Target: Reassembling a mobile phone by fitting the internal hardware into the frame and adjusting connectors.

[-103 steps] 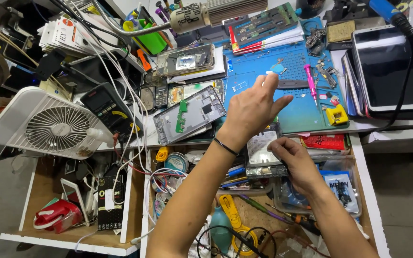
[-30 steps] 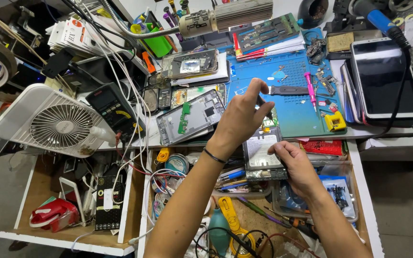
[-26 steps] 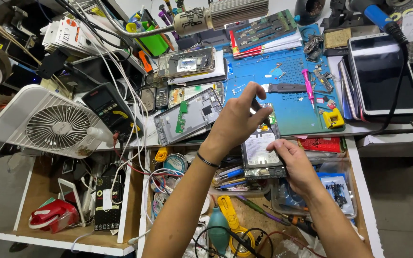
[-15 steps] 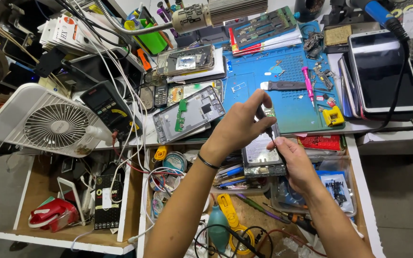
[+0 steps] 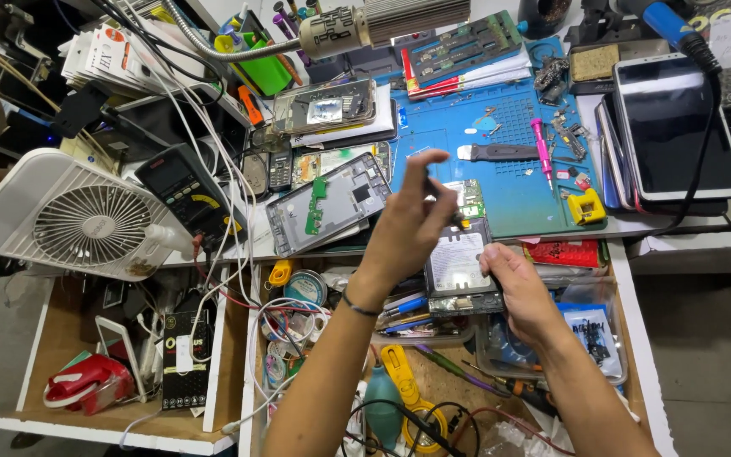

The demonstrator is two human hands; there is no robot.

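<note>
My left hand (image 5: 408, 228) is raised above the desk's front edge, fingers pinched on what looks like a thin dark tool (image 5: 453, 218) whose tip points down at an opened phone (image 5: 457, 264). My right hand (image 5: 522, 292) grips that phone by its right edge and holds it over the open drawer. The phone lies back-up, with a silver battery showing. Just behind it a small green circuit board (image 5: 471, 199) rests on the blue work mat (image 5: 509, 190).
A grey phone frame (image 5: 332, 203) lies left of the mat, with a multimeter (image 5: 184, 190) and white fan (image 5: 78, 220) beyond it. On the mat are a pink screwdriver (image 5: 541, 148) and black pry tool (image 5: 501, 152). A tablet (image 5: 678, 127) sits right. Cluttered drawers (image 5: 433, 381) stand open below.
My left hand was spread over the blue mat. It has since closed its fingers and drawn back towards me, above the phone. My right hand has kept its hold on the phone.
</note>
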